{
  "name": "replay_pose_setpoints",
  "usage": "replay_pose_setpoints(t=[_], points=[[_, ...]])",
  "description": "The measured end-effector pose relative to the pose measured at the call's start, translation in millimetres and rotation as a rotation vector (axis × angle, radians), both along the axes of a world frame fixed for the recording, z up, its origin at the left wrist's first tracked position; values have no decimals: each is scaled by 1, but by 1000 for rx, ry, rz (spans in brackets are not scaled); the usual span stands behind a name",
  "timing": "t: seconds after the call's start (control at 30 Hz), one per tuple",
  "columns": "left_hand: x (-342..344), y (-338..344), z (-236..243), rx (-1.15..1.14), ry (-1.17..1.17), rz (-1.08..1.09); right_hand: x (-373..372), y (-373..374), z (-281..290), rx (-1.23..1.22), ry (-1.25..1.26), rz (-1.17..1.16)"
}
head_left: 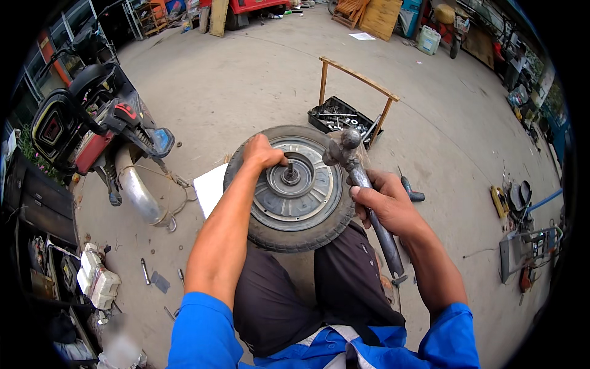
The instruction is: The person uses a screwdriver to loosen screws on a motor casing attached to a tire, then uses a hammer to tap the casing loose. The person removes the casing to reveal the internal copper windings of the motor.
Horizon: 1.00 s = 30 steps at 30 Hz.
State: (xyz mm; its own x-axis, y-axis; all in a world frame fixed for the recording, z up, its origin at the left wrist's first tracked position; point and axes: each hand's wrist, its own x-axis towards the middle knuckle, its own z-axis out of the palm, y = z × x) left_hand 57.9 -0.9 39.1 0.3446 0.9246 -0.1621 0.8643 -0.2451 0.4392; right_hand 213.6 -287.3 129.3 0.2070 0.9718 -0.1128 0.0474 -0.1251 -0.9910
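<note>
A motor wheel (301, 206) with a black tyre and grey metal hub lies before my knees, its threaded axle (291, 174) pointing up. My left hand (264, 152) is over the hub's upper left part, fingers curled in and the tip beside the axle. Whatever those fingers hold, if anything, is hidden. In my right hand (387, 203) is a ball-peen hammer (376, 215) with a metal handle, gripped partway along. Its head is raised near the wheel's right side, apart from the axle.
Beyond the wheel stands a black toolbox (316, 123) of sockets and metal tools, with a wooden handle frame (359, 77). A screwdriver (410, 192) lies to the right. At left is a scooter (101, 117); a white sheet (209, 187) and loose tools lie nearby.
</note>
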Motion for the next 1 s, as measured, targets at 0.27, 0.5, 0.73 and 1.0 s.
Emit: replay_pose_setpoints(t=[0.27, 0.5, 0.73, 1.0], points=[[1, -3, 7, -8, 1, -12, -26, 52, 32, 8, -187, 172], [2, 1, 4, 22, -2, -5, -32, 70, 23, -77, -300, 185], [-2, 0, 4, 10, 9, 12, -32, 60, 28, 80, -348, 175], [-7, -3, 5, -12, -4, 20, -37, 56, 21, 194, -448, 83]])
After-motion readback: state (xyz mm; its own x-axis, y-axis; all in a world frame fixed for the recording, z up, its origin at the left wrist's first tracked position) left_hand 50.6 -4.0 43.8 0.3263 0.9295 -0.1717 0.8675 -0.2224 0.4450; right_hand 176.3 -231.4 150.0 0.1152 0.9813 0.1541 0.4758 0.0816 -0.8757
